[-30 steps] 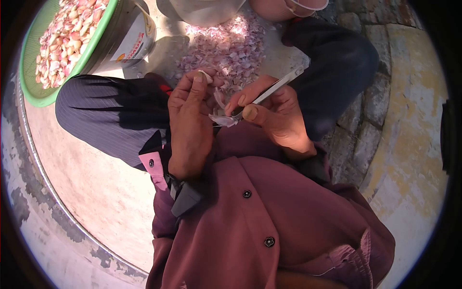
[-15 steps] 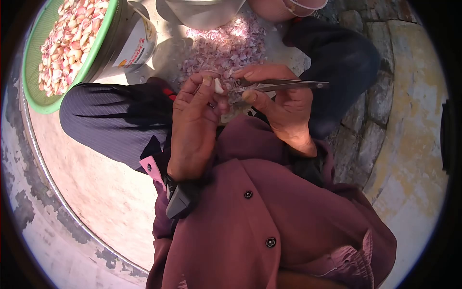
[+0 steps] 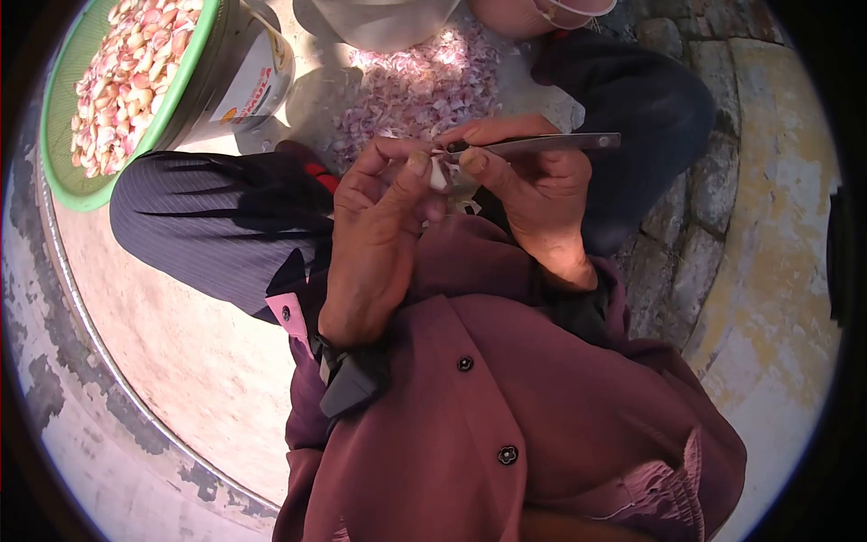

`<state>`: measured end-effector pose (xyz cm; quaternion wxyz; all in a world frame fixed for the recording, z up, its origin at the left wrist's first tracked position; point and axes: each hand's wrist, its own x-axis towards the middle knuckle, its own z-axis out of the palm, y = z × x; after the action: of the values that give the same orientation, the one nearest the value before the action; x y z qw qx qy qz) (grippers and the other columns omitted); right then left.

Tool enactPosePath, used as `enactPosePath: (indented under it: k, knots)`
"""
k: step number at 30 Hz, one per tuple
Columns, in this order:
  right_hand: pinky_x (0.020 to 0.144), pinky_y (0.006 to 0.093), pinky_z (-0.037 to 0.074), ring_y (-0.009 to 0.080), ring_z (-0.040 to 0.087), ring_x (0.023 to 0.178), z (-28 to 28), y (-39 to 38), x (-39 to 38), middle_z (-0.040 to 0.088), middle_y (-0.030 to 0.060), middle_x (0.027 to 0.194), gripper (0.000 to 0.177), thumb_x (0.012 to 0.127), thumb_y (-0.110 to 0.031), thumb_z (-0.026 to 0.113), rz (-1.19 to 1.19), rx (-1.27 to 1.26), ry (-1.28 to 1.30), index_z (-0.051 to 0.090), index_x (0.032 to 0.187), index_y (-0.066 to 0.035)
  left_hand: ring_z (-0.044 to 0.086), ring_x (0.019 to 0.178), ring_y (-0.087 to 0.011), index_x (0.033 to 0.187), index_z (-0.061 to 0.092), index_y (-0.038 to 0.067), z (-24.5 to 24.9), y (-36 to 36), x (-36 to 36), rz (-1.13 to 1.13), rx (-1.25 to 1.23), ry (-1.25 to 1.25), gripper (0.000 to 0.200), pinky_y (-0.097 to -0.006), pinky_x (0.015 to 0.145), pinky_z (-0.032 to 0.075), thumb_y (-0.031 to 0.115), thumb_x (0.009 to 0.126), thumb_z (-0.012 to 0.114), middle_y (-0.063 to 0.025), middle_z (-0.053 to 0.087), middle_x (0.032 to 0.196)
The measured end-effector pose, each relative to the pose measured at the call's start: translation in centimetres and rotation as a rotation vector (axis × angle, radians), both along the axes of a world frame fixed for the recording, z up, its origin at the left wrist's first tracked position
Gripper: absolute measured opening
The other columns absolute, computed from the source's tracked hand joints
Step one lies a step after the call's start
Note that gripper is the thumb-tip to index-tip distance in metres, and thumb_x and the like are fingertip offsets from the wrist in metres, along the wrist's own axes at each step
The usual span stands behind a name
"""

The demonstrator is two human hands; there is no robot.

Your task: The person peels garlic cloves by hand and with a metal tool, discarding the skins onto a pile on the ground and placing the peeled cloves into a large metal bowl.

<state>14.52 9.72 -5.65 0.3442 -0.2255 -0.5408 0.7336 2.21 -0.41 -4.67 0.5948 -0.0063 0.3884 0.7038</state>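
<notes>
My left hand [image 3: 375, 212] pinches a pale garlic clove [image 3: 439, 175] between thumb and fingertips, above my lap. Just to its right, my right hand [image 3: 537, 185] grips a pair of metal tweezers [image 3: 569, 142] between thumb and index finger. The joined, riveted end of the tweezers sticks out to the right past the hand. Their tips are right at the top of the clove, partly hidden by the fingers. Beyond both hands, a heap of pinkish garlic skins [image 3: 420, 90] covers the ground.
A green basket [image 3: 54, 172] full of garlic cloves [image 3: 135, 81] rests at upper left, beside a clear labelled bucket [image 3: 257, 90]. A whitish tub [image 3: 384, 23] and a pink basin [image 3: 510, 20] stand behind the skins. My bent legs flank the heap.
My left hand has moved right and brought the clove up to my right hand. The tweezers have closed from spread arms, and their riveted end has tilted slightly upward.
</notes>
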Motion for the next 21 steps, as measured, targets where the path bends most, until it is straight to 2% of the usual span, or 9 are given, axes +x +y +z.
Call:
enactPosePath:
  k: [2, 3, 5, 6, 9, 13, 18, 21]
  knots:
    - [0.08, 0.0245, 0.05, 0.0141, 0.063, 0.089, -0.6, 1.0, -0.1, 0.067, 0.0127, 0.1, 0.017, 0.087, -0.004, 0.067, -0.176, 0.07, -0.117, 0.061, 0.102, 0.001, 0.056, 0.066, -0.0089, 0.106, 0.058, 0.002, 0.6, 0.0, 0.0, 0.008, 0.006, -0.028, 0.015, -0.0216, 0.063, 0.046, 0.012, 0.094, 0.059, -0.0064, 0.064, 0.086]
    - [0.08, 0.0245, 0.05, 0.0141, 0.063, 0.089, -1.0, 1.5, 0.3, 0.067, 0.0127, 0.1, 0.017, 0.087, -0.004, 0.067, -0.177, 0.073, -0.119, 0.061, 0.102, 0.001, 0.057, 0.068, -0.0091, 0.108, 0.058, 0.002, 0.8, 0.1, 0.0, 0.014, 0.013, -0.055, 0.017, -0.0216, 0.066, 0.047, 0.012, 0.094, 0.058, -0.007, 0.065, 0.088]
    - [0.082, 0.0227, 0.049, 0.0122, 0.062, 0.091, -1.6, 2.2, 1.0, 0.067, 0.0104, 0.1, 0.019, 0.086, -0.005, 0.068, -0.239, 0.118, -0.358, 0.061, 0.104, -0.001, 0.059, 0.072, -0.0098, 0.11, 0.057, 0.001, 0.8, 0.0, -0.1, 0.019, 0.021, -0.05, 0.018, -0.0217, 0.069, 0.048, 0.012, 0.095, 0.057, -0.008, 0.065, 0.091]
    - [0.082, 0.0227, 0.049, 0.0122, 0.062, 0.091, -1.5, 2.0, 0.9, 0.067, 0.0104, 0.1, 0.019, 0.086, -0.005, 0.068, -0.236, 0.116, -0.357, 0.061, 0.104, -0.001, 0.06, 0.076, -0.0104, 0.111, 0.057, 0.001, 0.7, -0.1, -0.3, 0.021, 0.025, -0.044, 0.019, -0.0218, 0.073, 0.049, 0.011, 0.095, 0.056, -0.009, 0.066, 0.093]
    - [0.086, 0.0255, 0.048, 0.0141, 0.061, 0.096, 0.1, 0.7, 0.6, 0.066, 0.0105, 0.101, 0.022, 0.086, -0.006, 0.069, -0.101, -0.148, -0.154, 0.06, 0.105, -0.001, 0.062, 0.083, -0.0113, 0.11, 0.057, 0.001, 0.0, 0.1, -0.6, 0.04, 0.066, 0.006, 0.017, -0.0232, 0.077, 0.05, 0.007, 0.094, 0.056, -0.0113, 0.066, 0.1]
    - [0.088, 0.0276, 0.048, 0.0167, 0.061, 0.097, 0.7, -0.4, 0.0, 0.065, 0.0121, 0.104, 0.022, 0.086, -0.006, 0.069, -0.126, -0.172, -0.058, 0.059, 0.105, 0.0, 0.061, 0.083, -0.0116, 0.109, 0.057, 0.001, 0.5, 0.7, -0.6, 0.078, 0.043, 0.065, 0.017, -0.0243, 0.078, 0.05, 0.003, 0.093, 0.055, -0.013, 0.066, 0.105]
    - [0.088, 0.0295, 0.049, 0.0192, 0.062, 0.099, 0.3, -1.0, -0.1, 0.063, 0.0149, 0.106, 0.024, 0.085, -0.004, 0.068, -0.101, -0.013, 0.012, 0.057, 0.106, 0.001, 0.061, 0.084, -0.0115, 0.104, 0.057, 0.0, 0.8, 0.5, -0.3, 0.097, -0.019, 0.229, 0.015, -0.024, 0.079, 0.049, -0.004, 0.09, 0.053, -0.0098, 0.064, 0.1]
    - [0.086, 0.0286, 0.049, 0.0184, 0.062, 0.098, 0.5, -1.3, -0.2, 0.064, 0.0156, 0.105, 0.024, 0.086, -0.003, 0.067, -0.066, -0.08, 0.028, 0.056, 0.107, 0.0, 0.062, 0.086, -0.0112, 0.103, 0.058, 0.0, 0.2, 0.3, -0.1, 0.081, 0.041, 0.262, 0.015, -0.0231, 0.079, 0.049, -0.005, 0.089, 0.054, -0.0082, 0.064, 0.098]
